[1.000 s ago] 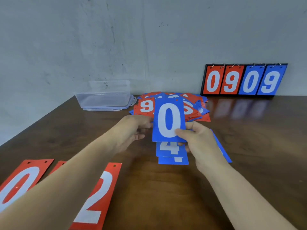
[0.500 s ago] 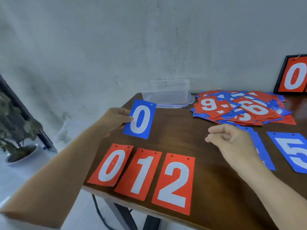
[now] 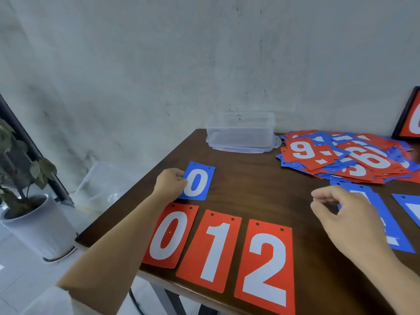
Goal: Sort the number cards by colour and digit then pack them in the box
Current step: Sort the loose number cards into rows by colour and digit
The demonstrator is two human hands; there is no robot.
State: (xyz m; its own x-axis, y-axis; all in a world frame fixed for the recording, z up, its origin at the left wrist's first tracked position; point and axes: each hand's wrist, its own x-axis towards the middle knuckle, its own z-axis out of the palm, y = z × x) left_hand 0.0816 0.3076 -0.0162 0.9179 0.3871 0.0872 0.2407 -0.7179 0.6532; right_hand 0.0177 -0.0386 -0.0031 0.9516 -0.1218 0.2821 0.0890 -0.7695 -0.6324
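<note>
My left hand (image 3: 170, 185) pinches the left edge of a blue 0 card (image 3: 198, 181), which lies low over the table just behind a red 0 card (image 3: 171, 235). A red 1 card (image 3: 210, 251) and a red 2 card (image 3: 266, 267) lie in a row to its right along the front edge. My right hand (image 3: 341, 214) hovers with loosely curled fingers, holding nothing, above blue cards (image 3: 386, 223). A mixed pile of red and blue cards (image 3: 345, 158) lies at the back right. The clear plastic box (image 3: 241, 133) stands at the back by the wall.
A scoreboard frame (image 3: 411, 117) showing a red digit leans on the wall at the far right. The table's left corner (image 3: 78, 242) drops to a tiled floor with a potted plant (image 3: 29, 201). Another blue card (image 3: 409, 205) lies at the right border.
My left hand has carried the blue 0 card from the middle to the left and lowered it behind the red 0. My right hand let go of it and drifted right.
</note>
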